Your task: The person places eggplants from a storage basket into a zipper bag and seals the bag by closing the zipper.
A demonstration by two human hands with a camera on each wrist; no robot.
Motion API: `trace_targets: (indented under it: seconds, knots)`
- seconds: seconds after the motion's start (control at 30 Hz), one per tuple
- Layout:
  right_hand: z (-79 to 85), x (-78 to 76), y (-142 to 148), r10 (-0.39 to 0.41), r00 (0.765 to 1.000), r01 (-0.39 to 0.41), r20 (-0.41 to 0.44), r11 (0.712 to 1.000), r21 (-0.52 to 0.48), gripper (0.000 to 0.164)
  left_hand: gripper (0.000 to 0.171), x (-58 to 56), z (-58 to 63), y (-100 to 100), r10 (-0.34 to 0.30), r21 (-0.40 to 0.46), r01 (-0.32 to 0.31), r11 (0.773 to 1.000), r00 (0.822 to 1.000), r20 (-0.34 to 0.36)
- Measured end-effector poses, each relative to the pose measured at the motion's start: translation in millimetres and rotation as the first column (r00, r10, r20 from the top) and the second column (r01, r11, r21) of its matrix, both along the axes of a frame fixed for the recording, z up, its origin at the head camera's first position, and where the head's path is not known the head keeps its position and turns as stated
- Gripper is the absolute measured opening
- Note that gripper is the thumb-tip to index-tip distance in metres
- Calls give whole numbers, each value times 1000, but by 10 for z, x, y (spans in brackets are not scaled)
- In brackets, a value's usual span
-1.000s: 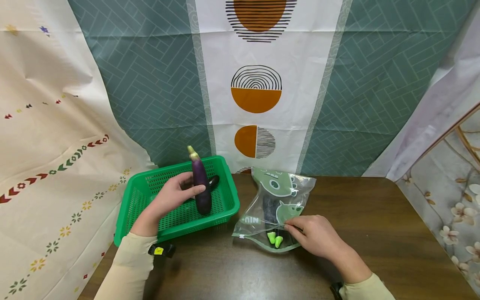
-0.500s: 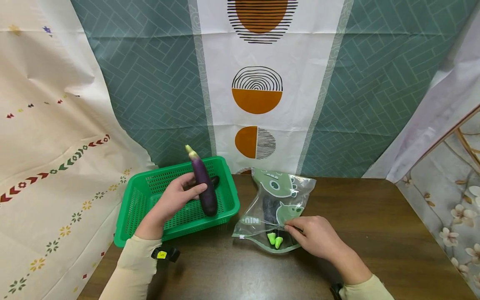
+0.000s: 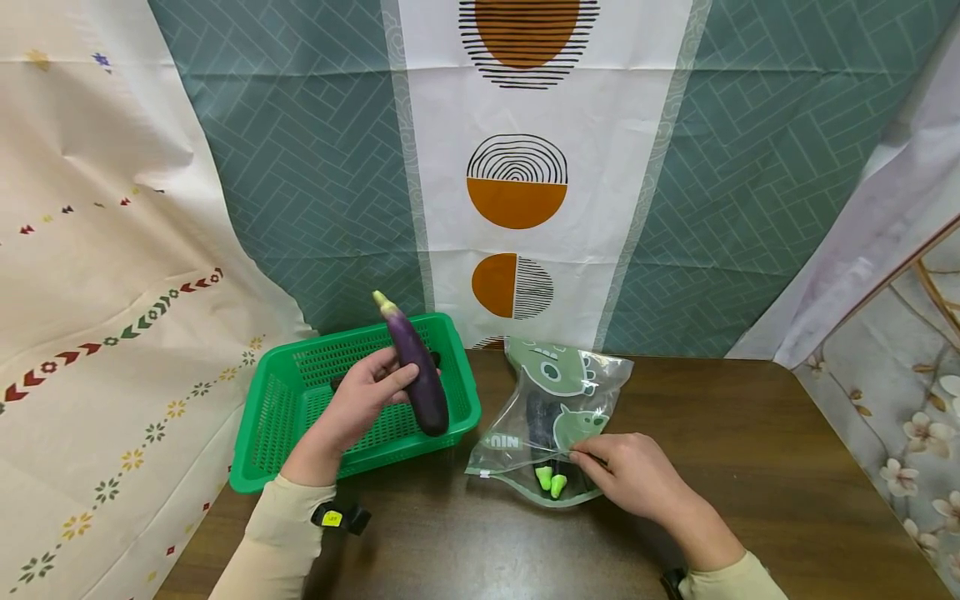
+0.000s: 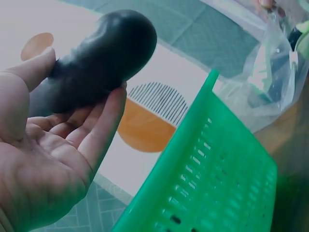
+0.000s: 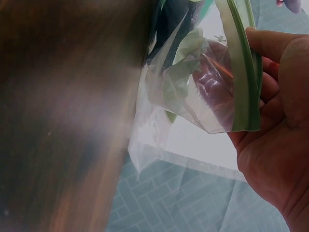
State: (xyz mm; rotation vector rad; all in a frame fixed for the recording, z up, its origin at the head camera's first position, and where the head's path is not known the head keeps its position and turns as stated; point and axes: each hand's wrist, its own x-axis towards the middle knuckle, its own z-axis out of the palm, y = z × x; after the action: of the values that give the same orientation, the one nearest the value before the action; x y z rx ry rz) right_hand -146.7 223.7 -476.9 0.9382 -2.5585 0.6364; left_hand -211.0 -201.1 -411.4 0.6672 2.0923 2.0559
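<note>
My left hand (image 3: 367, 392) grips a long purple eggplant (image 3: 422, 375) round its middle, tilted over the right side of a green plastic basket (image 3: 258, 450). Its pale stem points up and back. In the left wrist view, the thumb and fingers wrap the eggplant (image 4: 108, 58) just above the basket's rim. Behind the hand, another dark eggplant in the basket is mostly hidden. My right hand (image 3: 633, 471) pinches the mouth edge of a clear zip bag (image 3: 495, 458) with green animal prints. Inside the bag lie dark vegetables with bright green stem ends (image 3: 551, 481).
A brown wooden table (image 3: 720, 433) carries the basket and the bag. A patterned cloth (image 3: 517, 200) hangs along the back edge. Cream cloth (image 3: 112, 292) drapes on the left, and a floral panel (image 3: 911, 433) borders the right.
My left hand has moved slightly to the right with the eggplant, whose lower end swings toward the bag. The right hand keeps its hold on the bag.
</note>
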Motion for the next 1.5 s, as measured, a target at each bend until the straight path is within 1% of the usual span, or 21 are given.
trace_targets:
  seconds: [0.17,0.3,0.47,0.6,0.8,0.93,1.07,1.23,1.37,1.5]
  knots:
    - [-8,1,0,0,1000,0,-4,1000,-3,7,49,23,-4,43,-33,81,31,996,999,22]
    - [-13,0,1,2,1000,-2,-8,1000,-4,7,49,22,-14,71,-45,143,36,989,997,55]
    - [-19,-3,0,4,1000,-4,-16,1000,-4,7,53,32,-20,113,-81,233,60,971,993,86]
    - [-22,-4,-3,4,1000,-4,-17,1000,-6,6,54,67,-22,154,-113,288,80,954,989,98]
    - [-21,-5,-1,7,1000,-7,-10,1000,-12,7,54,120,-22,238,-158,331,112,937,981,116]
    - [-28,-10,-4,10,1000,-10,-19,1000,-10,6,52,150,-33,291,-194,360,137,923,973,126]
    - [-44,-23,-3,12,1000,-12,-27,1000,-9,5,50,183,-44,344,-242,391,174,904,961,131]
    - [-60,-40,5,12,1000,-12,-18,1000,-10,6,47,225,-47,413,-297,419,218,881,946,132]
    - [-63,-41,8,13,1000,-14,-22,1000,-15,5,45,250,-49,461,-327,422,245,873,935,135]
    - [-57,-35,3,14,1000,-14,-21,1000,-17,5,42,274,-61,495,-340,417,254,873,929,146]
